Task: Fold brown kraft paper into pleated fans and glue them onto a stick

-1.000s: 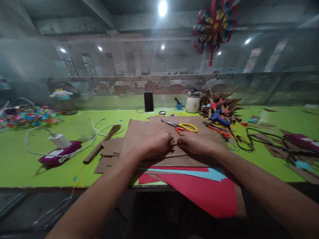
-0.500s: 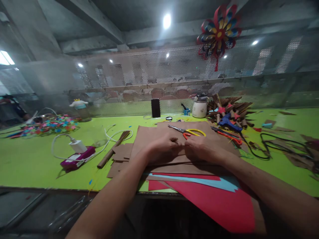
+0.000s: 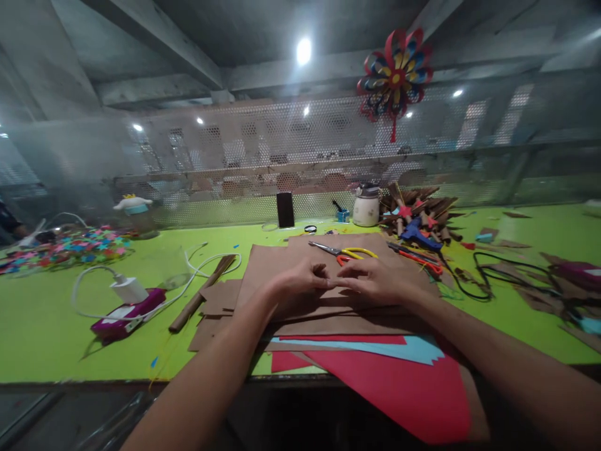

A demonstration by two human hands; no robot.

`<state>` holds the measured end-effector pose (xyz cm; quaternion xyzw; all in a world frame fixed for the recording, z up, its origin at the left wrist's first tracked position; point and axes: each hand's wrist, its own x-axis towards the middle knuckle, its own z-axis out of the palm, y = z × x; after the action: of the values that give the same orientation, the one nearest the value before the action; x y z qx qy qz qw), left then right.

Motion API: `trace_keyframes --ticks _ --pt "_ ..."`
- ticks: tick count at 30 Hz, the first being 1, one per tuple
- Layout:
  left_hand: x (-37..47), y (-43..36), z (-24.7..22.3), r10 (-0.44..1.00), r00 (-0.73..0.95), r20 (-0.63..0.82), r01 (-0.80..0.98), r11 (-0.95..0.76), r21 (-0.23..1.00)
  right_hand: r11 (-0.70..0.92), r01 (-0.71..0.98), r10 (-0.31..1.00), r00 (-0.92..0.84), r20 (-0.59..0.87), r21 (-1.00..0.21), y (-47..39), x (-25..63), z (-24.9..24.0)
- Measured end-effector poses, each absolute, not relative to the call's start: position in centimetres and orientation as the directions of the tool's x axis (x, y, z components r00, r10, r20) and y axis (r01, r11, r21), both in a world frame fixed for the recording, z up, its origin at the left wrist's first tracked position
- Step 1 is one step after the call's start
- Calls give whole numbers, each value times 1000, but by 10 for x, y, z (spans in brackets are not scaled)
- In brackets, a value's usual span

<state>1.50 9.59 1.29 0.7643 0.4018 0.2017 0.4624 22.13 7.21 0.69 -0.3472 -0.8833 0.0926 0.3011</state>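
My left hand (image 3: 300, 279) is low over a stack of brown paper sheets (image 3: 263, 263), its fingers curled in a pinch. Whatever it holds, if anything, is too small to make out. My right hand (image 3: 375, 280) reaches in from the other side with fingers stretched and a gap between them. Its fingertips meet those of my left hand. Just beyond my hands, scissors (image 3: 345, 252) with yellow and orange handles lie on the brown paper. Red paper (image 3: 404, 388) and light blue paper (image 3: 413, 348) stick out under the stack at the table's front edge.
On the left are a purple power strip (image 3: 129, 316) with a white charger, a rolled brown paper tube (image 3: 201, 294) and colourful paper stars (image 3: 94, 247). A blue glue gun (image 3: 420, 235), brown paper tubes (image 3: 422, 207) and a black cord (image 3: 479, 275) lie right. A bottle (image 3: 366, 207) stands behind.
The view has shifted, so the table appears slightly lower and further left. My right hand's fingers have stretched out towards my left hand, and their tips now meet.
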Motion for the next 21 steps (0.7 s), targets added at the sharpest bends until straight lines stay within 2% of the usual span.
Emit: trace_keyframes --ticks 4,13,16,21 --pt "17 96 11 804 594 -18 462 -323 826 758 515 652 -601 462 -400 86 224 -2" --pt "23 101 3 791 610 51 531 -456 714 840 427 541 -708 454 -336 96 226 -15" --pt "23 100 4 790 612 23 578 -467 669 817 452 572 -711 408 -357 97 228 -13" --pt "15 99 14 780 626 -14 603 -473 643 718 519 673 -687 273 -465 101 235 -8"
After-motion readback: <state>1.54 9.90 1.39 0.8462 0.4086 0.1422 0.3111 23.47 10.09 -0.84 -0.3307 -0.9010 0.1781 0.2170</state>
